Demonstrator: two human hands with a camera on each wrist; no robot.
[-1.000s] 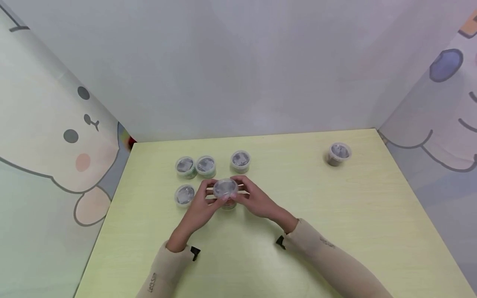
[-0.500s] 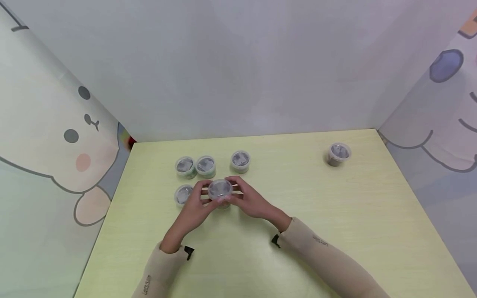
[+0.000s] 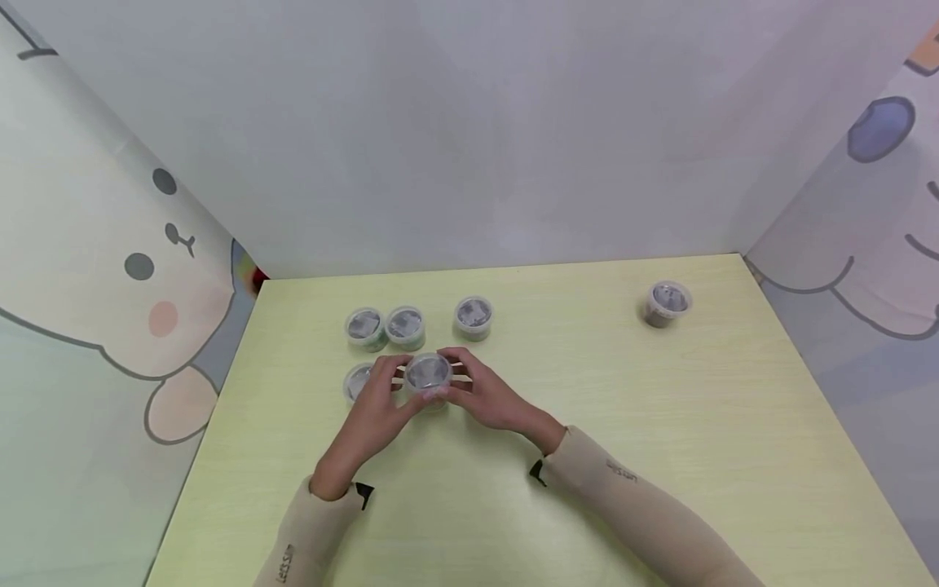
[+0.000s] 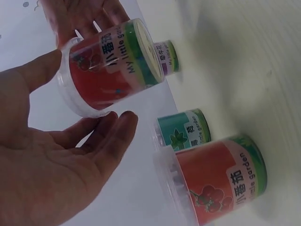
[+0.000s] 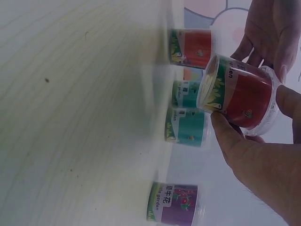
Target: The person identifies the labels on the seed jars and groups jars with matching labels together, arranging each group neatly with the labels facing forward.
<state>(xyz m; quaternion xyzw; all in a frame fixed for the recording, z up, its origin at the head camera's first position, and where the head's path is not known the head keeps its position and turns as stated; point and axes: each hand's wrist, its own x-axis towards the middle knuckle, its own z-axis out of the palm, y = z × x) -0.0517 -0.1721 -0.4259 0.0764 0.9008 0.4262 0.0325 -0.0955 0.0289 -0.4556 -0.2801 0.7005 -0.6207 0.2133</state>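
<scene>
A clear plastic tub [image 3: 429, 372] with a red tomato label and a clear lid is held between both hands. In the left wrist view the held tub [image 4: 110, 66] is tilted, its base raised off the table. My left hand [image 3: 374, 408] holds the left side, thumb at the lid rim. From the right, my right hand [image 3: 490, 395] grips it with thumb and fingers, one finger near the base in the right wrist view. Beside my left hand stands another red-labelled tub [image 4: 221, 183], partly covered by that hand in the head view.
Two green-labelled tubs [image 3: 365, 328] stand side by side at the back left. A purple-labelled tub [image 5: 176, 202] is to their right. Farther right, a dark tub [image 3: 667, 303] sits near the back of the pale yellow table [image 3: 623, 440]. White cloth walls [image 3: 499, 139] enclose it.
Both hands have shifted a little to the left with the tub between them. The left hand now covers more of the nearby red-labelled tub. The tubs on the table have not moved.
</scene>
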